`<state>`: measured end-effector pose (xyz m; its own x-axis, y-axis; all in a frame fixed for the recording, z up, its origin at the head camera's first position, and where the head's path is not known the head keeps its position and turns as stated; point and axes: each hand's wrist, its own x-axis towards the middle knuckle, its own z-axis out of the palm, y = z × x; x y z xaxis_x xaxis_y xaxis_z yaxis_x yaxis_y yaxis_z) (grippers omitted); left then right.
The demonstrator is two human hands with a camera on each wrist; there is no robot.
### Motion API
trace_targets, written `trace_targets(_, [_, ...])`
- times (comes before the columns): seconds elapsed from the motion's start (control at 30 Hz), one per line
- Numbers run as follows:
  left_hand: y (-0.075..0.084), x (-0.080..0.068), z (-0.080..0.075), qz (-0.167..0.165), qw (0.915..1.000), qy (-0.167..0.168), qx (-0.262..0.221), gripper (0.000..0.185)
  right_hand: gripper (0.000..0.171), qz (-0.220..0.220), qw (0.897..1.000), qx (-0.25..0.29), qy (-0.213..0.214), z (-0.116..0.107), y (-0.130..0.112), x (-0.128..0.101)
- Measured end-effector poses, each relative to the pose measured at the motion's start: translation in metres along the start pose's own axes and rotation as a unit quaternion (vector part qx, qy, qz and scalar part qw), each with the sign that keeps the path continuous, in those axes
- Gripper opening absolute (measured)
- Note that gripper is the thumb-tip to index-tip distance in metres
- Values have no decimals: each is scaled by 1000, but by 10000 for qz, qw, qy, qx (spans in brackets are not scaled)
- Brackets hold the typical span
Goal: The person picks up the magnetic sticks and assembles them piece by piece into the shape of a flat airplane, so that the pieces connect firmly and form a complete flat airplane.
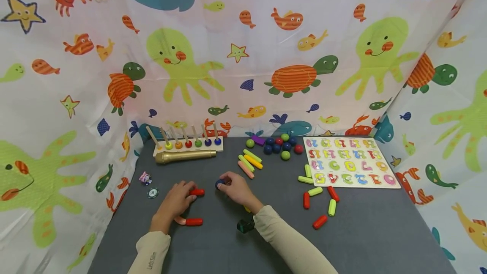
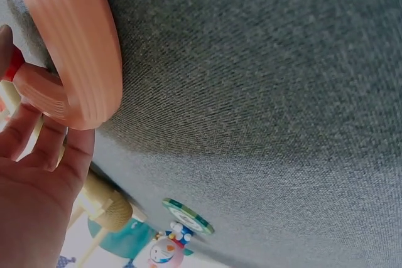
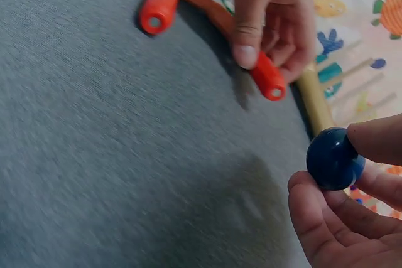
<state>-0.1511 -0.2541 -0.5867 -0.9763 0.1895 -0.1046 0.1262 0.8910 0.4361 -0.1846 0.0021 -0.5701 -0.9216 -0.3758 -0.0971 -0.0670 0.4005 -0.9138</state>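
My left hand [image 1: 177, 200] grips one red end of a U-shaped band [image 2: 78, 48], salmon-coloured and ribbed, with a red handle [image 3: 158, 14] at each end. Its thumb lies on the red part and the fingers curl beneath, as the right wrist view shows. The band's other red handle lies on the grey table, nearer the person. To the right, my right hand [image 1: 237, 188] pinches a glossy dark blue ball [image 3: 333, 158] between thumb and fingertips, just above the table. Most of the band is hidden by the left hand in the head view.
Behind lie a gold microphone [image 1: 186, 156], a peg board [image 1: 157, 150], coloured sticks [image 1: 253, 161], several balls [image 1: 276, 149] and a number board [image 1: 354, 186]. Red and green pieces [image 1: 320, 222] lie rightward. A poker chip [image 1: 153, 193] and figurine [image 1: 145, 178] sit left; a dark object [image 1: 244, 226] lies beside the right forearm.
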Motion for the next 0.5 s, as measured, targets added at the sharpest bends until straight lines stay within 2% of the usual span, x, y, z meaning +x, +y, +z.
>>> trace_targets(0.27, [2, -1, -1, 37, 9998, 67, -161, 22, 24, -112, 9997, -129, -182, 23, 3, -6])
trace_targets(0.5, [5, -3, -2, 54, 9992, 63, -384, 22, 23, -183, 9994, -267, -108, 36, 3, -7])
